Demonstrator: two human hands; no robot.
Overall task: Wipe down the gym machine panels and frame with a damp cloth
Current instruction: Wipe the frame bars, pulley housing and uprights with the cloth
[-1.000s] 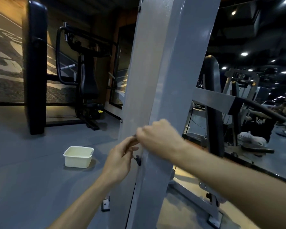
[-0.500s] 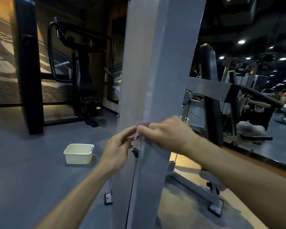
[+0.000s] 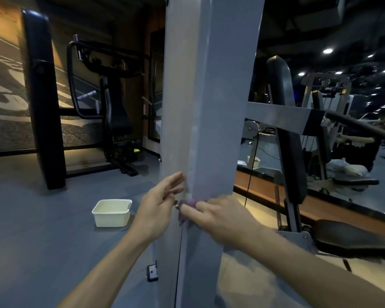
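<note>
A tall grey upright panel (image 3: 211, 107) of the gym machine fills the middle of the view. My right hand (image 3: 218, 215) grips a small purple cloth (image 3: 188, 203) and presses it against the panel's front corner, beside a small bolt. My left hand (image 3: 160, 202) is just left of the cloth with its fingers straight and spread, fingertips touching the panel's left face. Most of the cloth is hidden under my right fingers.
A white plastic tub (image 3: 111, 212) stands on the grey floor to the left. A black gym machine (image 3: 113, 112) and a tall black pad (image 3: 42, 101) stand at the back left. A black seat pad (image 3: 291, 156), grey crossbar and mirror are at the right.
My left hand has let go of the cloth and opened its fingers against the panel. My right hand with the cloth has slid lower down the panel's corner.
</note>
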